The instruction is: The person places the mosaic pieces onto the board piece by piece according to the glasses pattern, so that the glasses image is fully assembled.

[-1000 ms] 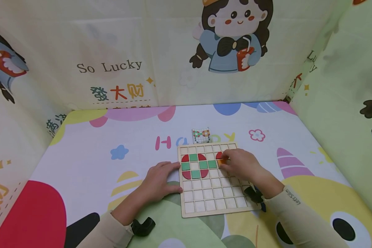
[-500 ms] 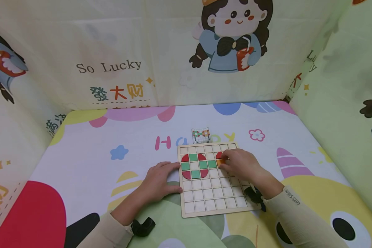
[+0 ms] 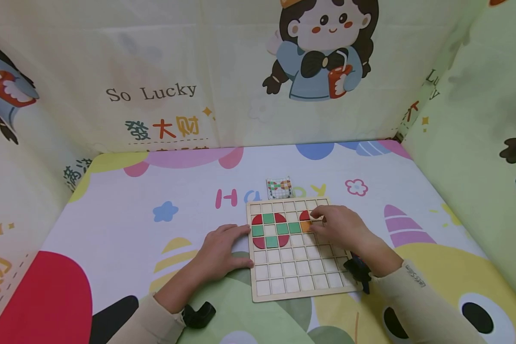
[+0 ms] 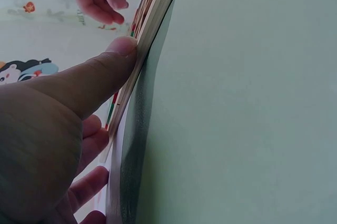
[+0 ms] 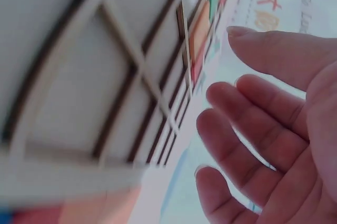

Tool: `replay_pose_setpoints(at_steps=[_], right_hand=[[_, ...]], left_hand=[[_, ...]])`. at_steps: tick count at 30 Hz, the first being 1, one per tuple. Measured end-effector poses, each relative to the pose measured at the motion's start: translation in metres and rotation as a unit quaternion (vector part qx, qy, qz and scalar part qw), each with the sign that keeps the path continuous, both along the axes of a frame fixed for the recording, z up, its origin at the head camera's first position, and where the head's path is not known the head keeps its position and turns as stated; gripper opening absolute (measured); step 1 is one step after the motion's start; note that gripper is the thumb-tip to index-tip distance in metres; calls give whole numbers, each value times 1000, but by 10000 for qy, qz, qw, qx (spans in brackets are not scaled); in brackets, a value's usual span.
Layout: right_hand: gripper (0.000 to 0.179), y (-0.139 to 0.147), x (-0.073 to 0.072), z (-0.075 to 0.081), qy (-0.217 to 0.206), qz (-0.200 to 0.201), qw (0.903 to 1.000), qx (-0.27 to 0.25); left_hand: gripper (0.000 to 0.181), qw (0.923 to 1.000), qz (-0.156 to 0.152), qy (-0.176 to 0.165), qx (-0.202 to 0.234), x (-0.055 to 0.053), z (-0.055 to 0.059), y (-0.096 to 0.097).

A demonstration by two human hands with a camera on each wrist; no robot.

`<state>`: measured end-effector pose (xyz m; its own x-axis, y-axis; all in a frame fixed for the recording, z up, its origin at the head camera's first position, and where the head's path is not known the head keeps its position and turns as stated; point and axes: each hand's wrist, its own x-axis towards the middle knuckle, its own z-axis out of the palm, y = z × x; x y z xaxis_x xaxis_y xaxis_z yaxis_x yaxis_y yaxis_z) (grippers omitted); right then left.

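Observation:
A wooden grid board (image 3: 284,272) lies on the table with square cells. Red quarter-round tiles (image 3: 258,243) and green square tiles (image 3: 294,228) fill some cells in its upper left. Farther right sit one red tile (image 3: 304,216) and, just below it, an orange square tile (image 3: 306,226). My right hand (image 3: 344,231) is over the board beside the orange tile; in the right wrist view its fingers are loosely bent with nothing between them. My left hand (image 3: 221,251) touches the board's left edge with thumb and fingertips. The left wrist view shows the thumb (image 4: 124,46) against that edge.
A small pattern card (image 3: 279,188) with a coloured grid lies just behind the board. The table is covered by a printed cloth (image 3: 206,191). Patterned curtains (image 3: 232,71) stand at the back and both sides.
My right hand has come off the orange tile and moved slightly right, leaving the tile in its cell. The left hand and the board have stayed put.

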<state>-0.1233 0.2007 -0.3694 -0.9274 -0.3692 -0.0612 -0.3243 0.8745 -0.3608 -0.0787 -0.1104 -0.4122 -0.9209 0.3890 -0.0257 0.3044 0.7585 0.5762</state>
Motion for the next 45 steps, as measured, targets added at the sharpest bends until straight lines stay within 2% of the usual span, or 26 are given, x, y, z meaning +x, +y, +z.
replay_pose_setpoints(at_steps=[6, 11, 18, 24, 29, 36, 45], right_hand=[[34, 25, 3, 7, -114, -296, 9995, -80], [41, 43, 8, 5, -206, -463, 9987, 6], [41, 62, 11, -2, -173, -393, 9991, 68], [41, 69, 13, -3, -270, -401, 9988, 36], [48, 73, 15, -5, -420, -417, 9982, 46], [47, 76, 15, -11, -270, -228, 9993, 131], [48, 75, 19, -9, -395, -391, 9982, 237]], left_hand=[[75, 10000, -33, 6, 18, 0, 0, 0], [75, 10000, -38, 19, 12, 0, 0, 0], [76, 10000, -44, 22, 3, 0, 0, -1], [76, 10000, -30, 25, 8, 0, 0, -1], [76, 10000, -22, 12, -9, 0, 1, -1], [76, 10000, -23, -3, 21, 0, -1, -1], [77, 10000, 2, -25, 9, 1, -1, -1]])
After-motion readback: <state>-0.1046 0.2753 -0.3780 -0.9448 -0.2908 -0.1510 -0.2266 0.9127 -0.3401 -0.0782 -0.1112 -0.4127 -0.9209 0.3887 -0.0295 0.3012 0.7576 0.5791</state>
